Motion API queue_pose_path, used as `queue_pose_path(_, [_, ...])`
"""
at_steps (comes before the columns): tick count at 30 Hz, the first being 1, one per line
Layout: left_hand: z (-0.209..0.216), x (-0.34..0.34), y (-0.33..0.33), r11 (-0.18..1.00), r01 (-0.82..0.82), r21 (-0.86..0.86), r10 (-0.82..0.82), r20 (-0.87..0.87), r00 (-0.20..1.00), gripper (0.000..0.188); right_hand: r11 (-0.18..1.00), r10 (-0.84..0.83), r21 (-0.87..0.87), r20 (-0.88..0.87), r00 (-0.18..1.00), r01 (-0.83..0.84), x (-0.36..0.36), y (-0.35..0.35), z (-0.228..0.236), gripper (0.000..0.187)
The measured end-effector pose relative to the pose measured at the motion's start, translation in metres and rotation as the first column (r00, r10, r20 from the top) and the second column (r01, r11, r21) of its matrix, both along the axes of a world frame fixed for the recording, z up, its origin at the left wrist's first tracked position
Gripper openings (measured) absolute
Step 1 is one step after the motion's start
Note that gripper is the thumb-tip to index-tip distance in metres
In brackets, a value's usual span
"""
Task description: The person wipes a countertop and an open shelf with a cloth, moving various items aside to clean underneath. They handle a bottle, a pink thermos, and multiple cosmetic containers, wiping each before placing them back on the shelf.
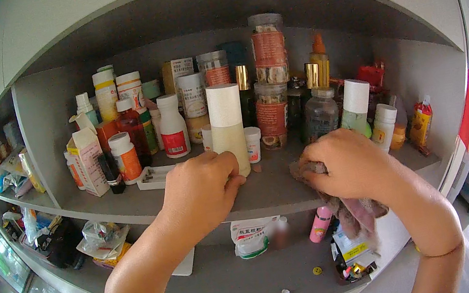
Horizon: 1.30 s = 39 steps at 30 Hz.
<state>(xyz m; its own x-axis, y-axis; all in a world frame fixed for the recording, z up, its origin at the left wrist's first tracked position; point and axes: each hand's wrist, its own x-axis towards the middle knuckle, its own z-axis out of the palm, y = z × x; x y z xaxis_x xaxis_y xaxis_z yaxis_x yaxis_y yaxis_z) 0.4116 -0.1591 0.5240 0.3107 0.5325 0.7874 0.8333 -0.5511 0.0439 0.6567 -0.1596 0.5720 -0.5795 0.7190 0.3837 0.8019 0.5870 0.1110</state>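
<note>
My left hand (pixel 202 184) is closed at the lower part of a tall cream bottle (pixel 230 144) with a wide white cap, which is upright near the front edge of the shelf. The fingers on its far side are hidden. In my right hand (pixel 348 158) a crumpled grey-pink cloth (pixel 355 216) is bunched against the shelf board, its loose end hanging over the edge. Beside the bottle is a small white tub (pixel 253 144). Behind the right hand stand a dark clear jar (pixel 321 113) and a green bottle with a white cap (pixel 356 104).
Bottles and stacked red-labelled jars (pixel 272 109) crowd the back. At left are a pink-white carton (pixel 87 158), an orange-labelled bottle (pixel 125 158) and a shallow white tray (pixel 153 179). The lower shelf (pixel 227 290) holds a white pouch (pixel 251 240) and a pink bottle (pixel 321 224).
</note>
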Motion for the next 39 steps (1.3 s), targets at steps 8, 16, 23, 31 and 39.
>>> queue_pose_path(8, [0.009,0.012,-0.005,0.989,-0.138,0.052,0.139,-0.027,0.990,0.031,0.917,-0.066,0.399,0.173,0.983,-0.008,-0.014,0.029,-0.020,0.007])
queue_pose_path(16, [0.014,0.001,-0.002,0.956,-0.293,-0.026,0.291,-0.056,0.955,0.039,0.904,-0.171,0.425,0.278,0.945,0.038,-0.021,0.031,-0.017,0.010])
queue_pose_path(23, [0.014,-0.004,-0.007,0.952,-0.307,-0.020,0.305,-0.061,0.950,0.035,0.939,-0.249,0.306,0.282,0.926,0.159,-0.024,0.044,-0.005,0.015])
queue_pose_path(31, [0.026,0.032,0.015,0.983,-0.079,0.166,0.112,-0.198,0.974,0.032,0.984,-0.095,0.161,0.090,0.991,0.080,-0.025,0.059,-0.008,0.017])
queue_pose_path(39, [0.043,0.059,0.028,0.947,-0.319,-0.031,0.264,-0.487,0.833,0.036,0.996,-0.026,0.090,-0.003,1.000,0.026,-0.009,0.018,-0.005,0.016])
